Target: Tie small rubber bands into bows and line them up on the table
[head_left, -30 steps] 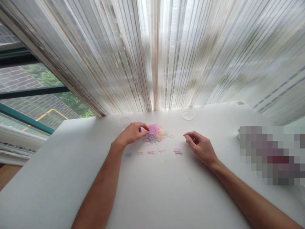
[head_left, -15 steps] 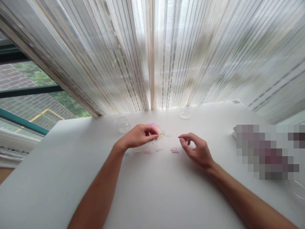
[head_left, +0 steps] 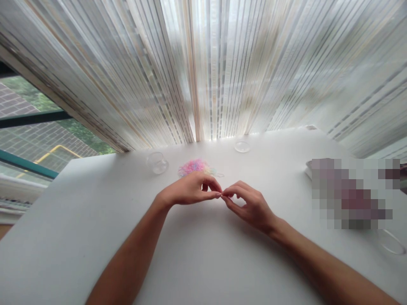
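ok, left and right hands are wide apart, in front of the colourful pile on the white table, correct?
Not wide apart: in the head view the left hand and right hand come together at the fingers. They are in front of the colourful pile on the white table, as you say.

Smooth white matt table (head_left: 203, 262).

White table (head_left: 203, 262): pastel pile (head_left: 194, 165), clear container (head_left: 157, 164), clear disc (head_left: 242, 147), possibly lid.
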The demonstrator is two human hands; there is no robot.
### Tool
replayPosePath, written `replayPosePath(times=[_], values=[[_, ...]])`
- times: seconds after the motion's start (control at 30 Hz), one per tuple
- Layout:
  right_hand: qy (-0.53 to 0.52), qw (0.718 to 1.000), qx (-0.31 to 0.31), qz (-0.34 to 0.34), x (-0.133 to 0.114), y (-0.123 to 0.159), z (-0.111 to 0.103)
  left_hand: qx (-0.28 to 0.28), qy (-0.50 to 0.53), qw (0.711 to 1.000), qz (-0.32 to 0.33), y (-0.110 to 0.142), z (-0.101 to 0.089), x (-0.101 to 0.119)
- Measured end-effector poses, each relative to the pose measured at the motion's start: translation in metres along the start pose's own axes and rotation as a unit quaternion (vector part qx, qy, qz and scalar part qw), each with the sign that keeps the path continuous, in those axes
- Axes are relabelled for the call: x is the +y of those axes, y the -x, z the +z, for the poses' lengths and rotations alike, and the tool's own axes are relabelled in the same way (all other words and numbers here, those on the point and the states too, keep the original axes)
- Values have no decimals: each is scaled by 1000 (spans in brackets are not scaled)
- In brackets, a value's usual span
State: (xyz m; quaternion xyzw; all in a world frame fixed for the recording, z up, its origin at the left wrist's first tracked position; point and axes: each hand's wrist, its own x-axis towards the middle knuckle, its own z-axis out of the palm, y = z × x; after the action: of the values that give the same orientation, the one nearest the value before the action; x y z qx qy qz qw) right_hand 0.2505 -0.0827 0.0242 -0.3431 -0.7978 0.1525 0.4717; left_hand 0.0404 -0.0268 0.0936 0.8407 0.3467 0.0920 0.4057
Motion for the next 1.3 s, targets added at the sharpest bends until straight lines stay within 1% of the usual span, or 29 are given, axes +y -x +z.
replayPosePath(times=[0.37,0.53,0.73,0.97,1.13,1.3], values=[[8,1000,6,-5,0,0,0,-14,13,1000,16,5,-3,-3],[-3,1000,2,-10,0,2,0,-17,13,1000,21,5,-4,-1],[-4,1000,-2,-20,1,3,1,-30,17,999,8,4,-2,1],[-3,1000,-3,-14,1,2,0,-14,-24,1000,5,7,-5,-3],[-3,1000,5,-14,1,2,0,-28,-28,999,9,5,-5,-5],[-5,1000,4,-12,1,2,0,-32,-28,999,-1,5,-5,-5]])
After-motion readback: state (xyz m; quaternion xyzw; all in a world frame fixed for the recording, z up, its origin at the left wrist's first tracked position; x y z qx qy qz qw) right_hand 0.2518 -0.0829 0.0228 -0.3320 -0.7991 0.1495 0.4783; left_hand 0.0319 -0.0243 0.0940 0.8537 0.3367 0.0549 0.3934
